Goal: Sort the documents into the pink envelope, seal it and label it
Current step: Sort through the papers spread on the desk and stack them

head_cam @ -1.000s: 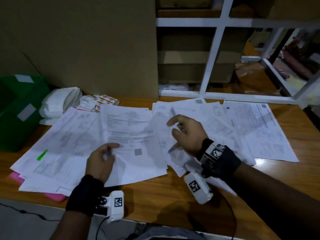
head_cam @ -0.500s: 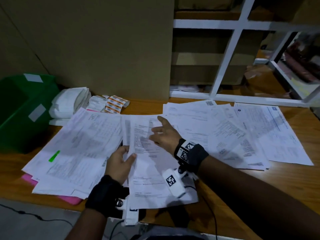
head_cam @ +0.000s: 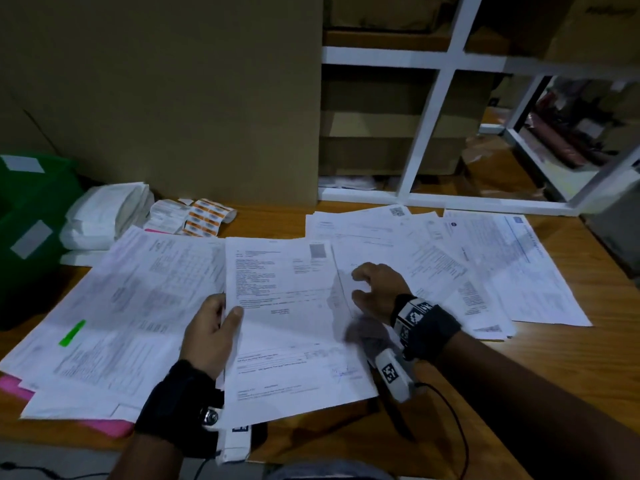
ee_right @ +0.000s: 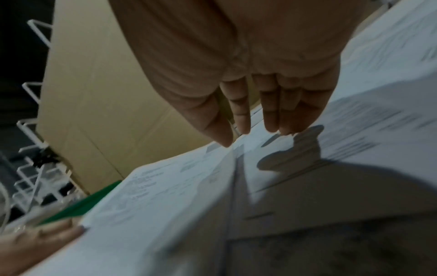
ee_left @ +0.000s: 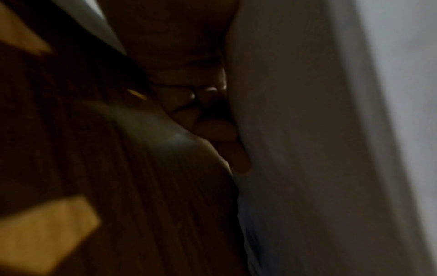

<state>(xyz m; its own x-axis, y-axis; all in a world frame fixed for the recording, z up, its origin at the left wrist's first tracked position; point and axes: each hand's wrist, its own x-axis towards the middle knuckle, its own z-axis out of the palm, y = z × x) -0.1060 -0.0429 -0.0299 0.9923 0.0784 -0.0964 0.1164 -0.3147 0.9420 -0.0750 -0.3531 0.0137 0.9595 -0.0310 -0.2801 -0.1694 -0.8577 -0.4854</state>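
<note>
a green bin (head_cam: pixel 31 216) is seen at the bench's (head_cam: pixel 571 368) left edge, folded white bags (head_cam: pixel 104 216) beside it.

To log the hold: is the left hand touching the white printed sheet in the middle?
Touching. The head view shows the left hand with its thumb over the left edge of the white printed sheet.

The head view looks forward and down across the tabletop (head_cam: pixel 571 382). Both wrist views sit close along the fingers (ee_right: pixel 243 115), sharing the held sheet (head_cam: pixel 291 327).
</note>
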